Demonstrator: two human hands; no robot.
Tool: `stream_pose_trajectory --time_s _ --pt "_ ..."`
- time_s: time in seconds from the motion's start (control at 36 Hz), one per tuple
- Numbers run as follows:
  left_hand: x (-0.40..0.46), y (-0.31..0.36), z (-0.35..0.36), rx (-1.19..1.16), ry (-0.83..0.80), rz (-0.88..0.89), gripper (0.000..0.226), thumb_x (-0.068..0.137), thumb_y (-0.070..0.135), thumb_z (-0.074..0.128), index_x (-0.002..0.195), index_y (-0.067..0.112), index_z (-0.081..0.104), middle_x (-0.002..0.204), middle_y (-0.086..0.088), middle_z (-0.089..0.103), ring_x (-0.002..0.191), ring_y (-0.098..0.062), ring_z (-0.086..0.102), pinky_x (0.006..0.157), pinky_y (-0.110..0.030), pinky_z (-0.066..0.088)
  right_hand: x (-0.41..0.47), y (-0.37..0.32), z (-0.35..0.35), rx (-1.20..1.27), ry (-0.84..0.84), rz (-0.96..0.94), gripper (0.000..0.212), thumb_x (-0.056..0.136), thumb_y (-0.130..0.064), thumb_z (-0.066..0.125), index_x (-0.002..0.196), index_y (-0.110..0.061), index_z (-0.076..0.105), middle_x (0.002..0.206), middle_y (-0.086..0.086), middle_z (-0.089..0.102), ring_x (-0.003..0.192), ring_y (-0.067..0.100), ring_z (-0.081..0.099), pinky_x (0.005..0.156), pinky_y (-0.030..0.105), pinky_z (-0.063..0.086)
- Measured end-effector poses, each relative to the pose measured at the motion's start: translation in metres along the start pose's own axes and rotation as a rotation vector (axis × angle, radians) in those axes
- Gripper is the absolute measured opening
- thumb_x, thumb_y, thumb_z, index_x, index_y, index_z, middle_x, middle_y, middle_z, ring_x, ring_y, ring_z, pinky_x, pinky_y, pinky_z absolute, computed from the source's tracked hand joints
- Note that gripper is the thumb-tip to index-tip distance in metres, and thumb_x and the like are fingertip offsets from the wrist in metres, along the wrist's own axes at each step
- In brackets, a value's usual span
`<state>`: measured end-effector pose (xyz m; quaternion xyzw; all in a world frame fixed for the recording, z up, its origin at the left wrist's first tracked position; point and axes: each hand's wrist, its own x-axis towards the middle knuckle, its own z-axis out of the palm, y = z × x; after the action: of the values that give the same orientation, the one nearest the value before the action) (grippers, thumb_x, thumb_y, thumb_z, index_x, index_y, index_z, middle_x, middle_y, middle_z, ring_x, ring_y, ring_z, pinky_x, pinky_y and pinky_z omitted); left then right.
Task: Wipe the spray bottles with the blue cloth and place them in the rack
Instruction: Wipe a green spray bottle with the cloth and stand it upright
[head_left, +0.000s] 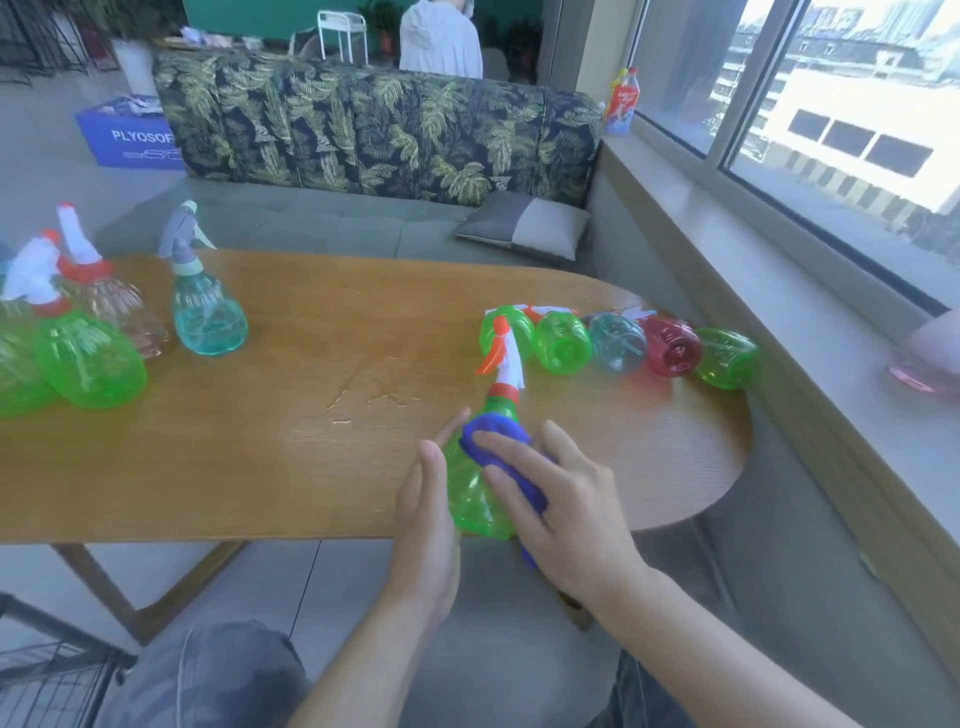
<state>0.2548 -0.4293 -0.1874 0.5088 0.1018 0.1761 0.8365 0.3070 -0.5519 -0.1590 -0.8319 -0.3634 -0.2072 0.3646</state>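
From the head view, we're looking down at a light wooden table with a rounded end (311, 457), and right at its near edge sits the translucent green plastic spray bottle with a white-and-orange trigger head (475, 499). It leans away from us, nozzle pointing toward the far side. Our left hand (426, 525) is against the bottle's left flank, fingers straight and together, pressing flat on the plastic rather than wrapping it. Our right hand (566, 509) lies over the bunched blue cloth (498, 436), fingers spread and nearly straight, pressing the cloth onto the bottle's shoulder and right side. The cloth bulges out beyond the fingertips near the neck and trails under the palm toward the table edge. So the bottle sits sandwiched between the two hands, body showing green in the gap between them.

Beyond, near the table's right end, we see a row of spray bottles lying on their sides (618, 343): green, green, pale blue, red, green, bases toward us, touching or just beside one another. At the left stand more: a pale teal bottle with a grey trigger (208, 312), a clear pinkish one with an orange collar (119, 306), and two green ones (88, 358) at the edge of the frame. A few water streaks (374, 397) glisten mid-table. Behind stands a leaf-patterned sofa (374, 124).
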Motion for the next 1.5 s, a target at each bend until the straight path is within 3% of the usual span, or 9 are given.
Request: stream_pose_trajectory --time_s 0.31,0.53,0.75,0.83,0.92,1.03,1.14,1.31,1.5 --pt "0.001 0.010 -0.006 -0.066 -0.034 -0.029 0.095 0.071 0.097 0.066 0.145 0.037 0.065 0.151 -0.013 0.064 0.140 -0.043 0.060 0.117 -0.071 0.043 -0.024 0.005 -0.013 -0.119 -0.175 -0.408 0.032 0.107 -0.046 0.054 0.130 -0.033 0.072 0.096 -0.009 0.038 0.072 0.008 0.036 0.060 0.014 0.030" --pt "0.004 0.008 -0.001 -0.032 -0.052 0.015 0.068 0.074 0.048 0.091 0.137 0.033 0.070 0.144 -0.008 0.069 0.128 -0.026 0.068 0.097 -0.039 0.057 -0.015 -0.002 -0.023 0.476 0.203 0.443 0.024 0.104 -0.020 0.063 0.124 -0.031 0.067 0.115 -0.021 0.071 0.110 0.004 0.066 0.091 0.012 0.046" --pt "0.002 0.002 0.003 -0.010 -0.071 0.019 0.066 0.081 0.046 0.077 0.144 0.034 0.065 0.148 -0.003 0.066 0.140 -0.030 0.061 0.121 -0.065 0.041 -0.012 0.000 -0.011 0.814 0.182 0.777 0.020 0.103 -0.017 0.061 0.114 -0.023 0.077 0.113 0.000 0.077 0.112 0.025 0.071 0.099 0.045 0.054" --pt "0.005 -0.001 -0.001 0.047 -0.064 0.048 0.058 0.086 0.049 0.071 0.144 0.041 0.066 0.153 0.005 0.063 0.147 -0.024 0.055 0.125 -0.066 0.034 -0.014 0.005 -0.011 0.903 0.191 0.797 0.022 0.103 -0.021 0.062 0.118 -0.024 0.078 0.115 0.000 0.077 0.108 0.023 0.071 0.096 0.043 0.052" --pt "0.010 -0.005 -0.006 0.063 -0.088 0.063 0.057 0.091 0.050 0.059 0.148 0.045 0.062 0.159 0.009 0.057 0.154 -0.021 0.046 0.128 -0.064 0.029 -0.016 0.007 -0.007 0.934 0.157 0.790 0.026 0.101 -0.036 0.067 0.124 -0.031 0.076 0.109 -0.003 0.073 0.098 0.020 0.062 0.090 0.044 0.047" --pt "0.010 -0.007 -0.004 0.128 -0.098 0.106 0.054 0.097 0.054 0.052 0.150 0.050 0.058 0.162 0.016 0.052 0.157 -0.016 0.041 0.130 -0.060 0.026 -0.019 0.003 0.000 0.870 0.120 0.722 0.043 0.098 -0.055 0.057 0.138 -0.040 0.065 0.132 -0.008 0.068 0.117 0.023 0.062 0.103 0.050 0.045" --pt "0.007 -0.004 -0.002 0.171 -0.082 0.143 0.049 0.100 0.064 0.052 0.147 0.053 0.060 0.160 0.022 0.053 0.155 -0.007 0.042 0.130 -0.054 0.029 -0.024 0.000 0.005 0.698 0.094 0.612 0.039 0.104 -0.052 0.050 0.143 -0.049 0.057 0.135 -0.009 0.067 0.108 0.019 0.061 0.099 0.048 0.046" --pt "0.003 0.000 -0.001 0.151 -0.063 0.169 0.044 0.105 0.047 0.051 0.147 0.043 0.062 0.155 0.024 0.057 0.151 -0.001 0.045 0.131 -0.049 0.030 -0.011 0.000 -0.011 0.414 0.150 0.391 0.033 0.106 -0.016 0.057 0.134 -0.031 0.067 0.114 -0.014 0.070 0.114 0.010 0.064 0.096 0.021 0.048" --pt "0.004 0.001 0.006 0.147 -0.057 0.145 0.044 0.103 0.043 0.054 0.146 0.038 0.062 0.152 0.023 0.061 0.147 0.000 0.049 0.129 -0.048 0.034 0.028 0.012 -0.027 0.015 0.094 0.096 0.034 0.105 -0.044 0.054 0.135 -0.034 0.069 0.107 -0.013 0.057 0.091 0.007 0.061 0.079 0.032 0.053"
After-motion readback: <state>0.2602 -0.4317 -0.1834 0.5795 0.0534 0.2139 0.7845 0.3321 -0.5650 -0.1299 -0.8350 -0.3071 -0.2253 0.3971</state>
